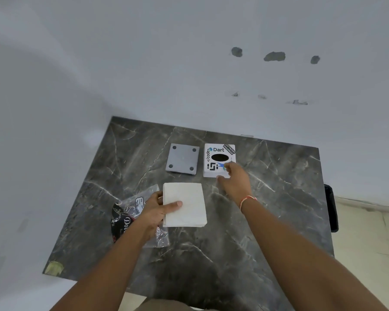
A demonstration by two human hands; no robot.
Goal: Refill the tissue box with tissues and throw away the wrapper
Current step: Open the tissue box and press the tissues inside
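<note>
Half done, I judge: left hand (154, 211) grips the unwrapped tissue stack (184, 205); right hand (235, 178), fingers loosely curled, touches the tissue box (219, 159); wrapper (130, 212) awaits discarding.

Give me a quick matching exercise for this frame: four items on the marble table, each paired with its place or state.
Items:
1. tissue stack
2. wrapper
3. grey base plate
4. tissue box cover

States:
A. lies flat, four dark pads up, untouched
B. right hand at its near corner
C. gripped by left hand
D. crumpled, under the left wrist

Pairs: 1-C, 2-D, 3-A, 4-B
</note>
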